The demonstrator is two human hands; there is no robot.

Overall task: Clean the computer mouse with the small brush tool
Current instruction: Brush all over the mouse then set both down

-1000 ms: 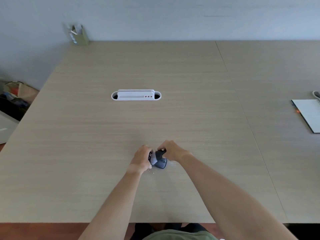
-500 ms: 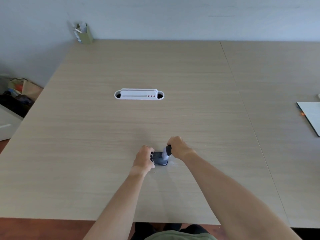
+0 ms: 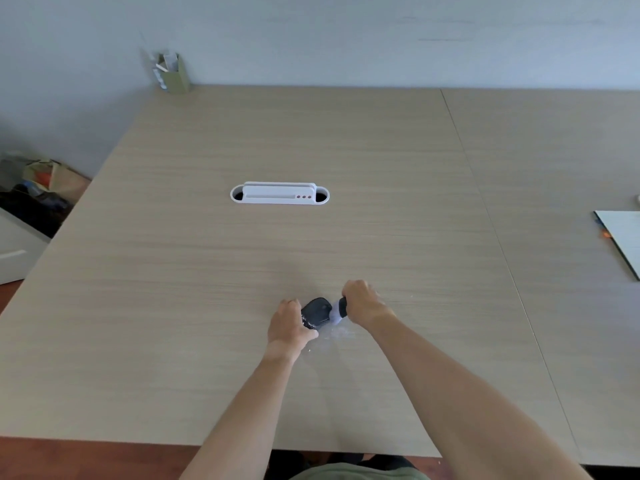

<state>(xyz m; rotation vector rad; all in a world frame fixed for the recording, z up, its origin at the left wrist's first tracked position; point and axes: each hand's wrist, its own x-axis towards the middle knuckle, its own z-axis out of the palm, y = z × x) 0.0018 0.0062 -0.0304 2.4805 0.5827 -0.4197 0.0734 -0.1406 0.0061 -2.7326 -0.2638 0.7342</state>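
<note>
A green holder (image 3: pixel 177 76) stands at the tabletop's (image 3: pixel 207 271) far left corner. A white cable port (image 3: pixel 280 194) sits mid-table. Toward the near edge, the left hand (image 3: pixel 289 323) grips the dark mouse (image 3: pixel 317 312), tilted up. The right hand (image 3: pixel 362 301) is closed around the brush (image 3: pixel 338 311), its pale bristles against the mouse's right side. A notebook (image 3: pixel 623 239) lies at the right edge.
</note>
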